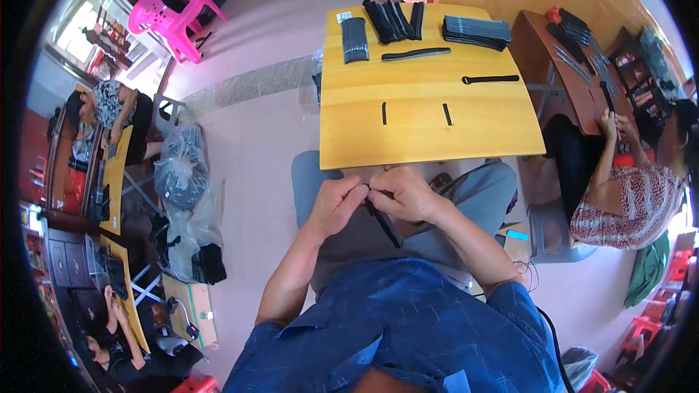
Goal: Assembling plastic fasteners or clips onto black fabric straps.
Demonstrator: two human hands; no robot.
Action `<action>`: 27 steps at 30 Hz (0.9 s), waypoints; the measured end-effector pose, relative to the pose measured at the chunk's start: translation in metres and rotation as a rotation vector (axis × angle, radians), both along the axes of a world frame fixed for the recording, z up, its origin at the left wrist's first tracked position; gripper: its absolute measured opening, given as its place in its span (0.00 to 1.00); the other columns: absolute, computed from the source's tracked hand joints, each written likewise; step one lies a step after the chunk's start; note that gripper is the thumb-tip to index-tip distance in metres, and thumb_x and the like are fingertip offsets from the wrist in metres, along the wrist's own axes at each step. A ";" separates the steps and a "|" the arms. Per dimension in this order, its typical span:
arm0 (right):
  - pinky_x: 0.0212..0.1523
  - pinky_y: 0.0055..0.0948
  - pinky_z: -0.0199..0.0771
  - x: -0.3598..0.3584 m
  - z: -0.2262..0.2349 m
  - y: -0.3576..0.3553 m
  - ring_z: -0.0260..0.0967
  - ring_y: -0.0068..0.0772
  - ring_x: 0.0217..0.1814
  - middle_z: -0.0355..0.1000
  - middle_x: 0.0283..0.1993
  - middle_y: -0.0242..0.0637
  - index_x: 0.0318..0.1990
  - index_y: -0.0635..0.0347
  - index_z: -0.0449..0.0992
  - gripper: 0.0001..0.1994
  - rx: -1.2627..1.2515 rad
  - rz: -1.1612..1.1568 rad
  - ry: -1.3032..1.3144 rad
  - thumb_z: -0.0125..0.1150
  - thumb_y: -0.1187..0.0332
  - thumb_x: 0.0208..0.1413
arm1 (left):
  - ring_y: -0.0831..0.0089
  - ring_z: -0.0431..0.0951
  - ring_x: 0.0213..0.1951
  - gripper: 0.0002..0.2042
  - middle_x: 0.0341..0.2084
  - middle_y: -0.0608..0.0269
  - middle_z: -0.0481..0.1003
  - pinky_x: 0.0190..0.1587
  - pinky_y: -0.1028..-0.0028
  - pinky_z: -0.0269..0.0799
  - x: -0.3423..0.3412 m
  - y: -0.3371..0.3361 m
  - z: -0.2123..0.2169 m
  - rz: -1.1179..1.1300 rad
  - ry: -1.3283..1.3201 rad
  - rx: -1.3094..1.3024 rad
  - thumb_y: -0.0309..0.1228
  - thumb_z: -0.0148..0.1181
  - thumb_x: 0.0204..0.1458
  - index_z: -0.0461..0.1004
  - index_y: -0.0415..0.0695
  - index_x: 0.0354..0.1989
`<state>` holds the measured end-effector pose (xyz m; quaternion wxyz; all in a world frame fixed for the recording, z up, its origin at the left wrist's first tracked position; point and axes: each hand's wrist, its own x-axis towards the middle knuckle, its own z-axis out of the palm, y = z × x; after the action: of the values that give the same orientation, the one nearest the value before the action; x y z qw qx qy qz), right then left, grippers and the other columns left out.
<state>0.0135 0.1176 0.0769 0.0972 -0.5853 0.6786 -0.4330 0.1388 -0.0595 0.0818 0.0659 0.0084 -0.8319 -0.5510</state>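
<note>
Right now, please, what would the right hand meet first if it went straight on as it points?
The right hand points toward the left hand and would probably meet its fingers first, beside the black strap both appear to pinch; depth between them is unclear.

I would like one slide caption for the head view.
Left hand and right hand hold a black strip beside the yellow table.

Looks like a small handwork workshop in a plain room with a pale pinkish floor. Shows as much in bundles of black strips sorted on a yellow desk, in dark pieces spread over a brown desk, in co-workers seated on both sides, and in a stuffed clear plastic bag. Includes a pink plastic chair too.
</note>
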 end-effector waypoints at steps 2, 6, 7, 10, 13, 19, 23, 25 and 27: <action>0.29 0.47 0.69 0.007 -0.014 -0.003 0.71 0.56 0.29 0.73 0.26 0.47 0.25 0.62 0.70 0.11 -0.101 -0.112 -0.116 0.61 0.69 0.57 | 0.69 0.69 0.20 0.15 0.16 0.58 0.69 0.25 0.67 0.64 0.000 0.008 -0.004 0.035 -0.004 0.113 0.33 0.56 0.65 0.71 0.37 0.26; 0.27 0.39 0.69 0.020 -0.035 -0.009 0.71 0.46 0.24 0.70 0.23 0.44 0.25 0.63 0.70 0.10 -0.177 -0.294 -0.177 0.60 0.70 0.58 | 0.79 0.67 0.21 0.15 0.17 0.68 0.69 0.24 0.73 0.62 -0.005 0.017 -0.045 0.260 0.043 0.260 0.33 0.57 0.65 0.72 0.38 0.26; 0.27 0.36 0.69 0.022 -0.040 -0.011 0.69 0.38 0.24 0.69 0.23 0.40 0.26 0.62 0.71 0.10 -0.285 -0.422 -0.305 0.59 0.71 0.59 | 0.81 0.66 0.20 0.14 0.17 0.69 0.69 0.22 0.75 0.61 -0.006 0.019 -0.048 0.328 0.098 0.203 0.33 0.57 0.65 0.72 0.40 0.27; 0.30 0.27 0.70 -0.009 -0.041 0.010 0.67 0.21 0.28 0.68 0.24 0.27 0.31 0.60 0.75 0.09 -0.456 -0.814 -0.739 0.54 0.70 0.64 | 0.83 0.62 0.17 0.12 0.16 0.70 0.66 0.19 0.78 0.58 0.001 0.018 -0.047 0.594 0.108 0.654 0.34 0.56 0.66 0.70 0.44 0.29; 0.31 0.27 0.65 -0.068 -0.027 0.061 0.63 0.23 0.25 0.64 0.23 0.28 0.32 0.59 0.72 0.12 -0.621 -1.131 -0.537 0.49 0.65 0.68 | 0.84 0.58 0.15 0.12 0.15 0.72 0.62 0.16 0.78 0.55 0.016 -0.009 -0.049 0.784 0.198 0.900 0.35 0.54 0.67 0.66 0.49 0.30; 0.28 0.23 0.64 -0.112 0.000 0.093 0.59 0.19 0.23 0.62 0.22 0.26 0.29 0.55 0.68 0.13 -0.856 -1.049 -0.662 0.51 0.65 0.69 | 0.82 0.57 0.15 0.14 0.15 0.74 0.59 0.17 0.77 0.56 0.006 0.001 -0.010 0.746 0.323 0.799 0.38 0.52 0.68 0.64 0.50 0.28; 0.26 0.23 0.64 -0.165 -0.005 0.140 0.58 0.17 0.23 0.62 0.21 0.26 0.28 0.54 0.67 0.14 -0.957 -1.302 -0.564 0.52 0.65 0.69 | 0.82 0.58 0.15 0.16 0.14 0.75 0.59 0.18 0.77 0.55 0.019 -0.067 -0.024 0.883 0.396 1.049 0.40 0.51 0.68 0.64 0.50 0.26; 0.25 0.23 0.64 -0.187 -0.018 0.162 0.59 0.17 0.23 0.62 0.21 0.26 0.27 0.53 0.67 0.14 -0.880 -1.268 -0.565 0.52 0.64 0.69 | 0.82 0.57 0.15 0.16 0.14 0.75 0.60 0.18 0.77 0.54 0.036 -0.098 -0.021 0.945 0.394 0.953 0.40 0.51 0.68 0.64 0.51 0.26; 0.24 0.23 0.64 -0.200 -0.029 0.175 0.59 0.17 0.22 0.62 0.20 0.26 0.27 0.53 0.68 0.14 -0.797 -1.234 -0.568 0.52 0.64 0.69 | 0.82 0.57 0.15 0.17 0.14 0.75 0.60 0.19 0.77 0.54 0.047 -0.103 -0.020 0.969 0.386 0.907 0.40 0.51 0.68 0.64 0.50 0.25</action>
<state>-0.1866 0.2925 0.0479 -0.2083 0.0397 0.6238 -0.7523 0.1855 -0.1623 0.0622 0.4415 0.3076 -0.3950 -0.7446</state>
